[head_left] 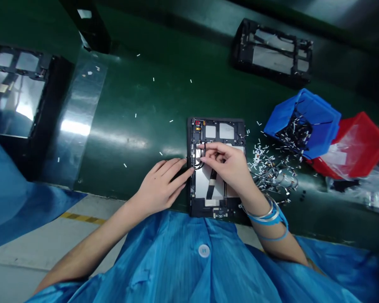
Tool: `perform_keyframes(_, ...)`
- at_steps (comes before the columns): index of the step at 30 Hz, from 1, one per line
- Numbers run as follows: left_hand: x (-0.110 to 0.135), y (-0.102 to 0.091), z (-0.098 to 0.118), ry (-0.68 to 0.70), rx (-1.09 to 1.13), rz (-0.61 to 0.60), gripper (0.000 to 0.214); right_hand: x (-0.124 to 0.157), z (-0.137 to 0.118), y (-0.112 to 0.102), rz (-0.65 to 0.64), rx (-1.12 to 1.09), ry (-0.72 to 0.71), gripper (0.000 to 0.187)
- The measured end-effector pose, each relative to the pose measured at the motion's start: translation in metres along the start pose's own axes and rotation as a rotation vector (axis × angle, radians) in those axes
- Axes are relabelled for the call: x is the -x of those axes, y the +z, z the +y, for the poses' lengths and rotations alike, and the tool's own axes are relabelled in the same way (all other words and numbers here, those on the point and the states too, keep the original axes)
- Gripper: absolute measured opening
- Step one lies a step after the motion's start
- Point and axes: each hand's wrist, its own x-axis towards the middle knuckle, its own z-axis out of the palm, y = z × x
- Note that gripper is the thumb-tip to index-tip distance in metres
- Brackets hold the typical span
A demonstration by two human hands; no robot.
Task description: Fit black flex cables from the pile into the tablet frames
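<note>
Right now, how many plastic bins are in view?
2: a blue bin to the right of the tablet frame, and a red bin just beyond it. More may be out of view.

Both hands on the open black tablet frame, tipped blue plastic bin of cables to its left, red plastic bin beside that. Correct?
No. The tipped blue plastic bin lies right of the open black tablet frame, not left, as the head view shows. The rest holds: left hand and right hand are on the frame, the red plastic bin beside the blue one.
</note>
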Motion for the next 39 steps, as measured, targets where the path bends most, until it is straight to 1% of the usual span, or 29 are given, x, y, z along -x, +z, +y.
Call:
perform_keyframes(4, -0.003, 0.000, 0.000, 0.018, -0.053, 0.015, 0.032, 0.000, 0.000, 0.002, 0.021, 0.019, -0.007, 0.024)
perform_keyframes(8, -0.002, 0.002, 0.001, 0.011, -0.073, 0.020, 0.034, -0.001, -0.002, 0.000, 0.051, 0.043, -0.010, 0.008)
perform_keyframes(10, -0.001, 0.003, 0.001, 0.003, -0.058, 0.013, 0.035, -0.002, -0.003, -0.003, 0.038, 0.044, 0.006, 0.009)
perform_keyframes(13, -0.001, 0.002, 0.000, 0.005, -0.036, 0.008, 0.035, -0.006, -0.006, -0.008, -0.017, 0.086, 0.018, 0.010)
perform_keyframes(17, 0.000, 0.002, -0.001, 0.019, -0.030, 0.027, 0.036, -0.011, -0.008, -0.013, -0.040, 0.240, -0.022, 0.008)
perform_keyframes(20, 0.000, 0.002, -0.001, 0.019, -0.038, 0.018, 0.037, -0.013, -0.007, -0.014, -0.042, 0.303, -0.056, 0.009)
perform_keyframes(26, 0.001, 0.001, 0.000, 0.005, -0.052, 0.000, 0.040, -0.013, -0.005, -0.014, -0.038, 0.345, -0.095, 0.009)
perform_keyframes(33, -0.001, 0.000, 0.001, 0.012, -0.086, -0.015, 0.038, -0.013, -0.007, -0.016, -0.063, 0.362, -0.115, 0.009)
perform_keyframes(39, -0.008, 0.001, 0.007, -0.024, -0.058, 0.001, 0.032, -0.014, -0.008, -0.016, -0.026, 0.389, -0.139, 0.008)
